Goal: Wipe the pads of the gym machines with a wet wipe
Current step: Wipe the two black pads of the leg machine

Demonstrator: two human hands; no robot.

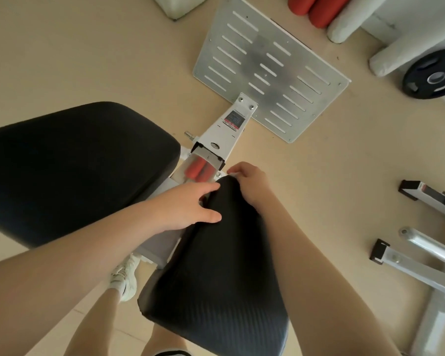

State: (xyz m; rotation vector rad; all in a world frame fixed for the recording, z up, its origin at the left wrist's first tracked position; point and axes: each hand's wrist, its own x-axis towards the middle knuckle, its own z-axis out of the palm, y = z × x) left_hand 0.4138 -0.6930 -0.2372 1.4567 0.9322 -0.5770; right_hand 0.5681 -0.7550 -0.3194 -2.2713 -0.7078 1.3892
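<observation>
A narrow black textured pad (221, 273) of a gym machine runs from the bottom centre up to mid-frame. My left hand (190, 206) rests on its upper left edge with the thumb lying across the pad and the fingers stretched toward its tip. My right hand (249, 179) curls over the pad's far tip, and a small bit of white wet wipe (232, 172) shows under its fingers. A larger black seat pad (70, 165) lies to the left.
A slotted metal footplate (270, 68) stands on the floor ahead, joined by a white frame bar (224, 132) with red rollers (199, 170). A weight plate (432, 74) and red foam rollers (316, 9) sit far right. Metal machine legs (419, 263) lie at right.
</observation>
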